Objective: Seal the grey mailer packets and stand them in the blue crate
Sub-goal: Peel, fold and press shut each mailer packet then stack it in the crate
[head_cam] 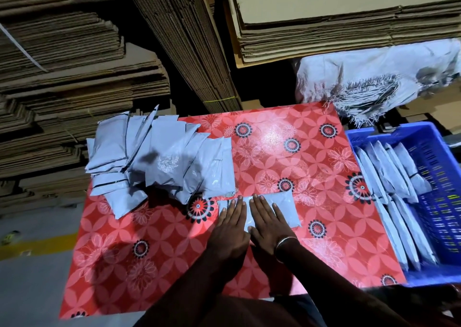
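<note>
Head view, items by size. Cardboard stacks (82, 77): flattened brown sheets piled behind and to the left of the table, more at upper right. Table (311, 177): covered in red floral sheeting with white and black flower motifs. Blue crate (439, 162): perforated plastic, at the table's right edge, holding grey packets (391, 177) that stand on edge, leaning, in rows. White woven sack (374, 77): frayed at its lower edge, behind the crate. Pile of grey mailers (159, 157): loose and overlapping on the table's far left corner, some flaps open with dark adhesive strips showing. Grey mailer packet (282, 209): one, lying flat near the table's middle, just in front of the pile and well apart from the crate. Left hand (230, 223): flat, fingers straight, pressing down on the packet's left end, gripping nothing. Right hand (268, 220): flat beside the left, fingers straight and spread, pressing the packet's middle, gripping nothing. Metal bangle (287, 243): on the right wrist.
</note>
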